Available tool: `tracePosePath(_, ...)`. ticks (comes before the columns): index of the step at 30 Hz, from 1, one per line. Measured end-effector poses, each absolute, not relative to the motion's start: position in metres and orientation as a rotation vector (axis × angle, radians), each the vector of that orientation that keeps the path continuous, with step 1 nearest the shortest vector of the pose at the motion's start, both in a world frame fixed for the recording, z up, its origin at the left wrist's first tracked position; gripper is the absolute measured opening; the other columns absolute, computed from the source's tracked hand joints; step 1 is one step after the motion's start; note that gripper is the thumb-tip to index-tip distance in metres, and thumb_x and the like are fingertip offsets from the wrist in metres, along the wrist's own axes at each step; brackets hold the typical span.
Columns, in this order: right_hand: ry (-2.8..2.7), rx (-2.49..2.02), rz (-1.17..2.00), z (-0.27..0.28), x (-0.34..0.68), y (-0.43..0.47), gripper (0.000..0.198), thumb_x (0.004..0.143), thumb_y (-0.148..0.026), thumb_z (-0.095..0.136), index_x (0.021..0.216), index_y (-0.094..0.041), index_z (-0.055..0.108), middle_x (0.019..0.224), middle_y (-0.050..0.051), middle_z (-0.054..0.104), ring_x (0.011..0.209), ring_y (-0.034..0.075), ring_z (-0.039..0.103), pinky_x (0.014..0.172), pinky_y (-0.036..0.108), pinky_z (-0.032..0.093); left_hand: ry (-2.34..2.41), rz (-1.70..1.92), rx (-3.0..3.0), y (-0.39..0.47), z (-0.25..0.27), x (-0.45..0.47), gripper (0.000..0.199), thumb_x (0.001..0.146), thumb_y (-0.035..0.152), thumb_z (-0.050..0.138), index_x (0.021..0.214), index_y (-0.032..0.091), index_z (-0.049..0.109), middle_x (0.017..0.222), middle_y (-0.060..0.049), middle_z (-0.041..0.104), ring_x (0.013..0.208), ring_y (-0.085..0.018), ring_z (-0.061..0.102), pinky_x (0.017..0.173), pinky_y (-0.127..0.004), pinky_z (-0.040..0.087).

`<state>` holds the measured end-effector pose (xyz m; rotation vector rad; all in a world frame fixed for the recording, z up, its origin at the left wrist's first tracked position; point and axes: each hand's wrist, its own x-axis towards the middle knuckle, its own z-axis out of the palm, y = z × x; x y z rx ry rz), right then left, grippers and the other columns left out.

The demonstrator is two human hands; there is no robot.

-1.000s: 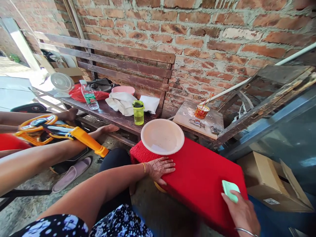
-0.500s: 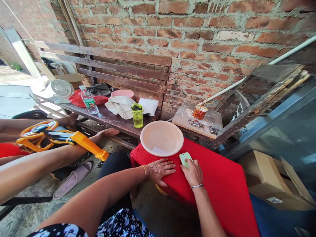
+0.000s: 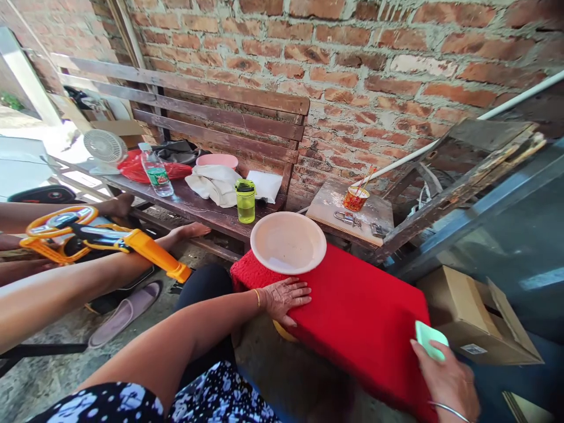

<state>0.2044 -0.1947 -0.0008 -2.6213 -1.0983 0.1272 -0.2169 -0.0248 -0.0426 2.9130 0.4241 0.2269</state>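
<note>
Red plush fabric covers the padded block (image 3: 361,305) in front of me, and both my hands are on it. My left hand (image 3: 284,296) lies flat with fingers spread on its near edge at about 9 o'clock, pinning it down. My right hand (image 3: 447,382) is closed around a small mint-green rectangular pad (image 3: 429,339), pressed to the fabric at the 4 o'clock corner. The cloth looks even and free of visible lint across the middle; I judge most of the surface is dealt with, and the far strip and the patch under the bowl remain untouched.

That shallow cream plastic bowl (image 3: 288,242) sits on the block's 11 o'clock corner, just beyond my left fingertips, and stands in the way of any pass there. Beyond it, at 12 o'clock, the dark wooden bench (image 3: 202,205) serves as a worktop carrying a lime-green lidded bottle (image 3: 245,201), a crumpled white cloth (image 3: 214,182) and a clear water bottle (image 3: 155,170). At 1 o'clock a wooden stool (image 3: 330,202) holds an orange cup with sticks (image 3: 355,198). A brown cardboard box (image 3: 471,317) crowds my right hand at 3 o'clock. Another person's legs and an orange toy steering wheel (image 3: 66,226) lie at 9 o'clock, well apart.
</note>
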Motion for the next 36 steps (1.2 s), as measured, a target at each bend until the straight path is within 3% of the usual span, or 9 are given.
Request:
tracePosePath(6,-1.681,-2.005,0.322,-0.007,0.009,-0.156,0.039,0.084,-0.051,0.056,0.110,-0.025,0.067,0.098,0.007,0.060,0.087,0.024,0.063,0.078,0.034,0.051,0.411,0.233,2.946,-0.024,-0.043,-0.218,0.078,0.088,0.063,0.056,0.150,0.018,0.041,0.155,-0.016,0.042,0.146,-0.033,0.034,0.121,-0.050,0.024)
tracePosePath(9,-1.804,-1.972,0.271,-0.008,-0.013,-0.154,0.031,0.082,-0.040,0.060,0.109,-0.027,0.068,0.097,0.006,0.059,0.089,0.023,0.063,0.080,0.033,0.050,0.402,0.239,2.958,-0.024,-0.043,-0.218,0.081,0.087,0.065,0.057,0.151,0.018,0.039,0.155,-0.016,0.042,0.146,-0.033,0.034,0.120,-0.049,0.025)
tracePosePath(13,-1.575,-2.188,0.204,-0.009,0.069,-0.188,0.038,0.076,-0.053,0.056,0.102,-0.028,0.070,0.091,0.009,0.060,0.085,0.028,0.063,0.080,0.041,0.050,0.411,0.213,2.955,-0.024,-0.043,-0.219,0.081,0.089,0.065,0.054,0.152,0.017,0.039,0.157,-0.016,0.038,0.147,-0.033,0.032,0.122,-0.048,0.021)
tracePosePath(17,-1.026,-2.546,0.175,-0.010,0.180,-0.245,0.046,0.064,-0.074,0.054,0.089,-0.038,0.068,0.067,0.010,0.051,0.077,0.038,0.061,0.073,0.055,0.048,0.404,0.234,2.929,-0.024,-0.045,-0.218,0.082,0.089,0.067,0.054,0.152,0.016,0.039,0.157,-0.016,0.038,0.147,-0.033,0.032,0.123,-0.051,0.017)
tracePosePath(20,-0.831,-2.646,0.145,-0.007,0.201,-0.263,0.053,0.060,-0.084,0.052,0.089,-0.042,0.066,0.063,0.009,0.049,0.075,0.043,0.059,0.068,0.060,0.045,0.399,0.254,2.918,-0.024,-0.047,-0.218,0.085,0.087,0.068,0.055,0.152,0.015,0.039,0.157,-0.016,0.038,0.147,-0.033,0.031,0.123,-0.051,0.018)
tracePosePath(24,-1.176,-2.346,0.288,-0.002,0.119,-0.231,0.057,0.070,-0.077,0.052,0.099,-0.031,0.067,0.084,0.011,0.060,0.090,0.037,0.062,0.080,0.051,0.051,0.410,0.257,2.926,-0.024,-0.048,-0.218,0.085,0.085,0.065,0.059,0.152,0.016,0.039,0.156,-0.015,0.040,0.147,-0.033,0.033,0.123,-0.051,0.020)
tracePosePath(29,-1.645,-1.977,0.404,-0.005,-0.002,-0.185,0.039,0.083,-0.054,0.051,0.107,-0.028,0.067,0.098,0.007,0.059,0.089,0.024,0.062,0.081,0.038,0.051,0.402,0.267,2.944,-0.023,-0.048,-0.217,0.081,0.086,0.062,0.059,0.151,0.017,0.040,0.156,-0.015,0.041,0.146,-0.032,0.034,0.122,-0.050,0.021)
tracePosePath(32,-1.643,-2.016,0.364,-0.009,0.006,-0.190,0.039,0.082,-0.053,0.051,0.106,-0.027,0.067,0.098,0.007,0.059,0.089,0.025,0.062,0.082,0.038,0.051,0.413,0.261,2.943,-0.023,-0.049,-0.217,0.079,0.087,0.062,0.058,0.150,0.018,0.041,0.156,-0.015,0.041,0.146,-0.032,0.035,0.122,-0.050,0.022)
tracePosePath(36,-1.340,-2.281,0.292,-0.010,0.097,-0.231,0.054,0.072,-0.071,0.052,0.103,-0.028,0.066,0.083,0.008,0.061,0.086,0.031,0.062,0.079,0.046,0.051,0.422,0.248,2.947,-0.024,-0.047,-0.217,0.081,0.088,0.065,0.056,0.151,0.015,0.040,0.156,-0.016,0.039,0.147,-0.031,0.033,0.123,-0.048,0.017)
